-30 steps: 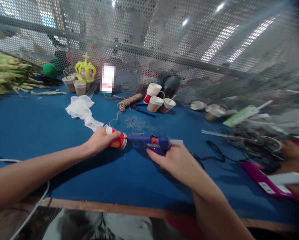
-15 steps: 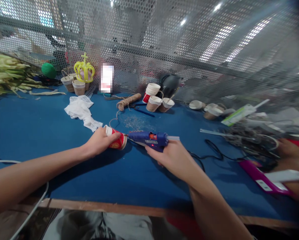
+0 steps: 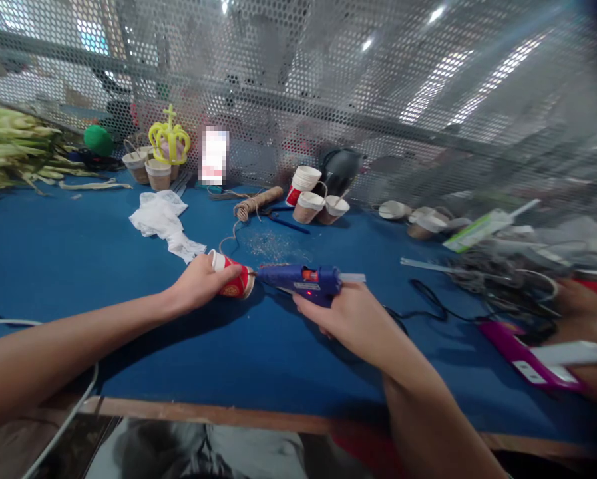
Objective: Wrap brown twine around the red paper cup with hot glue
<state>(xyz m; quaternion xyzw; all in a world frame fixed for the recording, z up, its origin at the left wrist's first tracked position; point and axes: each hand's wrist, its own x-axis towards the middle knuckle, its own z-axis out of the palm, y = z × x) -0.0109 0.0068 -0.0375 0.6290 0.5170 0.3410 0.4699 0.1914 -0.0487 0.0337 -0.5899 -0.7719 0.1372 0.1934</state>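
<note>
My left hand (image 3: 205, 285) is closed around a red paper cup (image 3: 235, 285), which lies tipped on its side with its base toward the right. In my right hand (image 3: 345, 313) is a blue hot glue gun (image 3: 301, 281), a red light glowing on its body and a clear glue stick (image 3: 353, 278) poking out of its back. The gun's nozzle is at the cup's base edge; whether it touches, I cannot tell. Just behind the cup, a strand of twine runs to a roll of jute twine (image 3: 258, 203).
A crumpled white cloth (image 3: 161, 219) lies left of the twine. Twine-wrapped cups (image 3: 308, 207) and a yellow crown (image 3: 170, 143) stand by the perforated metal screen (image 3: 278, 100). Corn husks (image 3: 13, 146) are far left. Cords, a purple power strip (image 3: 528, 359) and another person's hand (image 3: 582, 299) are at right.
The glue gun and my right hand have shifted slightly to the right and down. My left hand and the cup have barely moved.
</note>
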